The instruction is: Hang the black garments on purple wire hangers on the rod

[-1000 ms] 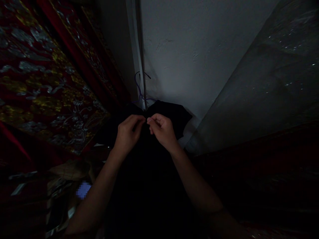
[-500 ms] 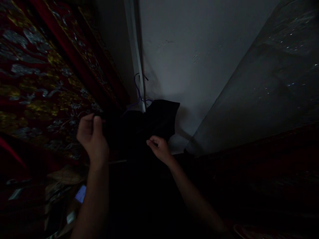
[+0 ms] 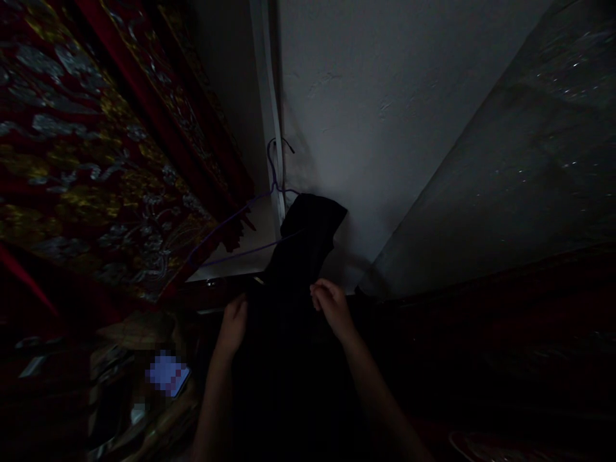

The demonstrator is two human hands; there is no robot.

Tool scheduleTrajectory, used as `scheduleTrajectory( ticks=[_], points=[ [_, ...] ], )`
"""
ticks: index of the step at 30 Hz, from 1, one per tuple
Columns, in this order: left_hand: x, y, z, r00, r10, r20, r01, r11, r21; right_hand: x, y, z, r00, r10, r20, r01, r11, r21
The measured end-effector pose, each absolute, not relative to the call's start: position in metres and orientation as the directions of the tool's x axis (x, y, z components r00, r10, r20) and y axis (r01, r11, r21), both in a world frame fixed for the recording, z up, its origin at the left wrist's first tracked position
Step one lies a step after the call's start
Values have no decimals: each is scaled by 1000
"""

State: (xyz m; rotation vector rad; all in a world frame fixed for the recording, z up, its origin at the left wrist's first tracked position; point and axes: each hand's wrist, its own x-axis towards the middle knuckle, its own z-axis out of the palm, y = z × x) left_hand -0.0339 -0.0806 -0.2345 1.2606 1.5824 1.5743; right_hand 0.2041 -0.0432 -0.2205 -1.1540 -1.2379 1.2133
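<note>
- Garment, black cloth [image 3: 308,247], one: hung over the right-hand slope of the hanger, its lower part lost in shadow between the two hands.
- Hanger, thin, purple, wire-like [image 3: 231,218], one: hooked at a narrow pale upright strip [image 3: 276,115]; its left-hand slope is left uncovered, and its lower bar is crossed onto the garment.
- Hands, two: the left hand [image 3: 233,324] is set low, beside the dark cloth, fingers curled; the right hand [image 3: 332,305] is placed near the garment's right edge, thumb and fingers drawn together. Whether cloth is pinched by either cannot be told in the dark.
- Panel, red fabric with gold and silver embroidery [image 3: 86,147], at left: its lower corner is overlapped by the hanger's left-hand end, and that side is crowded by it.
- Wall, pale grey, marked [image 3: 360,128], one: faced directly behind the garment.
- Sheeting, translucent, glinting [image 3: 520,147], one expanse: spread along the wall at right.
- Lower left, four items noted: one brown crumpled cloth or bag [image 3: 139,330]; one blue-lit rectangular object, blurred [image 3: 168,373]; one small whitish object [image 3: 138,414]; one narrow pale strip-like object [image 3: 32,366].
</note>
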Motion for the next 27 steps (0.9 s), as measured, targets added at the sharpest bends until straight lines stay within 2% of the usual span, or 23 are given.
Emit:
scheduleTrajectory(
  ticks=[4,7,11,15,17,19,21,23,25,27],
  points=[
    [-17,-86,-218,-226,969,95,47,-87,995,209,-42,-233,-1,999,36,162,36,-986],
    [6,-88,-201,-198,966,164,-54,-178,983,206,-53,-227,-86,994,62,204,78,-976],
    [35,-88,-181,-60,951,305,83,-299,950,195,-67,-203,-399,907,136,37,164,-986],
    [42,-87,-176,-52,897,440,194,-423,885,186,-62,-182,-420,876,236,20,269,-963],
    [35,-88,-181,-28,913,407,191,-395,899,187,-55,-169,-505,821,265,59,339,-939],
    [24,-93,-189,55,949,312,187,-317,930,194,-45,-152,-583,761,286,98,415,-904],
    [12,-100,-198,180,962,207,233,-246,941,202,-31,-131,-558,751,353,124,496,-859],
    [1,-107,-204,256,958,131,292,-206,934,209,-10,-113,-424,772,473,146,574,-806],
    [-10,-114,-206,264,960,92,338,-181,923,211,16,-103,-250,773,583,177,628,-758],
    [-23,-118,-202,200,972,121,407,-195,892,209,44,-107,-163,772,614,210,635,-743]
  ],
)
